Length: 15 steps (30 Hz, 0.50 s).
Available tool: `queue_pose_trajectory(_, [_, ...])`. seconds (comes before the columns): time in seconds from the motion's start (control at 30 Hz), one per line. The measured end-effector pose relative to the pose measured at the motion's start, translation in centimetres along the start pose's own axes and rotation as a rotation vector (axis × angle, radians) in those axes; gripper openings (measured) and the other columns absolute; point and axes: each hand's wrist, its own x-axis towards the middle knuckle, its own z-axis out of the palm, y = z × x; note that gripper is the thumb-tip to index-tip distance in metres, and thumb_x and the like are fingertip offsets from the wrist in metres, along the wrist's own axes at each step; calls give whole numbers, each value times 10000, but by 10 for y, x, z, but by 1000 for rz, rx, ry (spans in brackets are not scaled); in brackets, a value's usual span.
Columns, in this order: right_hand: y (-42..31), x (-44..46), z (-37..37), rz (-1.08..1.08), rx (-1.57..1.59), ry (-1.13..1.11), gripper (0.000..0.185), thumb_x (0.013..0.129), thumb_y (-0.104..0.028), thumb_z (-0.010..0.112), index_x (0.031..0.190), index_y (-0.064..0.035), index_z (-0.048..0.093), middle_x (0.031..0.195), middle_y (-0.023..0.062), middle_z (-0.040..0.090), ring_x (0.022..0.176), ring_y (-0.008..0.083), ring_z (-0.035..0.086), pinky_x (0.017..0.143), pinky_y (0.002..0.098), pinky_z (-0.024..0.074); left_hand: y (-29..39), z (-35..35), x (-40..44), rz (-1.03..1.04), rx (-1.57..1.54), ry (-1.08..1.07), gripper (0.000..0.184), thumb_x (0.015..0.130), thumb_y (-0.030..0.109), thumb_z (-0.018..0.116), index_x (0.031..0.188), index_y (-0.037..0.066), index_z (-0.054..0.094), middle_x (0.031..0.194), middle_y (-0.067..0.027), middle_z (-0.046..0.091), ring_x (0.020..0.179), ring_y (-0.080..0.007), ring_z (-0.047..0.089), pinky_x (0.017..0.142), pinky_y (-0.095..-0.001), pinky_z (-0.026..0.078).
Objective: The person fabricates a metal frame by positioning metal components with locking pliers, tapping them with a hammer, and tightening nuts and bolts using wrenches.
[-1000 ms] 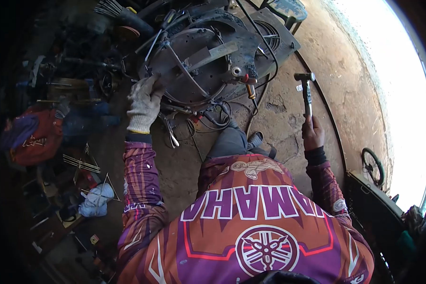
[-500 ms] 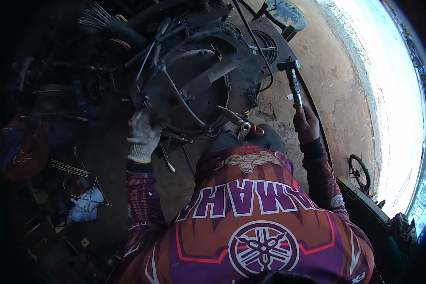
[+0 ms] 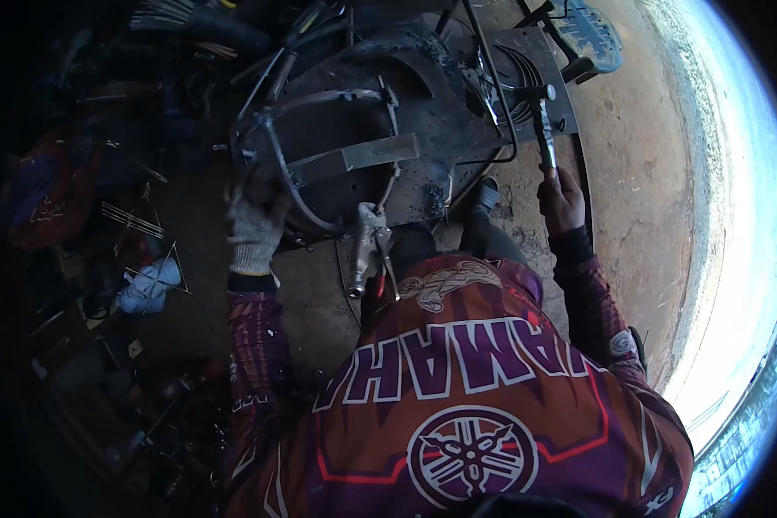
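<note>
My left hand [image 3: 257,211], in a pale knitted glove, is at the near left edge of a round metal frame [image 3: 281,160] on a dark metal plate [image 3: 445,121]; its fingers are dark and blurred. My bare right hand [image 3: 561,203] is wrapped round the handle of a hammer [image 3: 544,129], whose head points away from me over the plate's right side. A flat metal strip [image 3: 354,158] lies across the frame. Locking pliers [image 3: 369,246] hang at the frame's near edge.
Coiled cable [image 3: 520,82] lies on the plate's right part. A blue-grey plastic chair [image 3: 589,39] stands beyond. Thin rods [image 3: 162,13] are bundled at the upper left. A white cloth bundle [image 3: 149,287] and clutter lie on the left. My foot [image 3: 489,194] is below the plate.
The metal frame has turned, and the locking pliers have swung to its near edge. The view has shifted. My right hand still holds the hammer, and my left hand remains at the frame's left side.
</note>
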Motion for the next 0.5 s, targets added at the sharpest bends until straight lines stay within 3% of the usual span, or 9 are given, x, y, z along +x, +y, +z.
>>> queue_pose_trajectory(0.07, [15, 35, -12, -39, -386, 96, 399, 1001, -364, 536, 1243, -52, 592, 831, 112, 674, 709, 207, 654, 648, 334, 502, -19, 22, -12, -119, 37, -70, 641, 796, 321, 761, 1358, 113, 533, 1387, -89, 525, 1337, -343, 427, 1125, -471, 360])
queue_pose_trajectory(0.1, [22, 54, -17, -32, -390, 101, 399, 1001, -364, 536, 1243, -52, 592, 831, 112, 674, 709, 207, 654, 648, 334, 502, -5, 19, -6, -116, 31, -77, 641, 796, 321, 761, 1358, 113, 533, 1387, -89, 525, 1337, -343, 427, 1125, -471, 360])
queue_pose_trajectory(0.17, [36, 89, -20, -124, -534, 152, 434, 974, -386, 533, 1274, -76, 582, 1021, 207, 693, 965, 361, 679, 827, 439, 516, 21, -1, 2, -81, 250, -158, 708, 813, 361, 751, 1416, 126, 464, 1465, -108, 441, 1380, -346, 382, 1157, -470, 333])
queue_pose_trajectory(0.33, [60, 179, -28, -37, -920, 195, 444, 961, -437, 480, 1251, -122, 601, 1134, 233, 661, 1068, 440, 612, 909, 522, 486, -19, 38, -27, -190, 158, -192, 797, 841, 387, 731, 1502, 171, 342, 1542, -160, 315, 1394, -358, 360, 1111, -485, 392])
queue_pose_trajectory(0.37, [71, 201, -32, -52, -950, 183, 431, 959, -430, 482, 1230, -119, 607, 1124, 233, 664, 1065, 446, 612, 903, 528, 488, -35, 49, -41, -356, 329, -374, 821, 834, 405, 731, 1509, 170, 326, 1549, -170, 300, 1402, -368, 348, 1103, -481, 405])
queue_pose_trajectory(0.43, [70, 233, -34, 13, -1014, 125, 408, 958, -404, 484, 1219, -117, 609, 1115, 254, 659, 1058, 448, 616, 889, 538, 491, -35, 33, -49, -495, 452, -426, 862, 812, 446, 734, 1511, 163, 316, 1555, -189, 280, 1403, -401, 338, 1079, -493, 428])
queue_pose_trajectory(0.5, [78, 264, -38, -1, -1119, 89, 405, 968, -394, 453, 1277, -165, 578, 1138, 240, 651, 1087, 443, 609, 902, 538, 486, -14, 24, -34, -473, 437, -301, 878, 799, 471, 736, 1506, 157, 321, 1556, -197, 275, 1395, -425, 340, 1064, -509, 439])
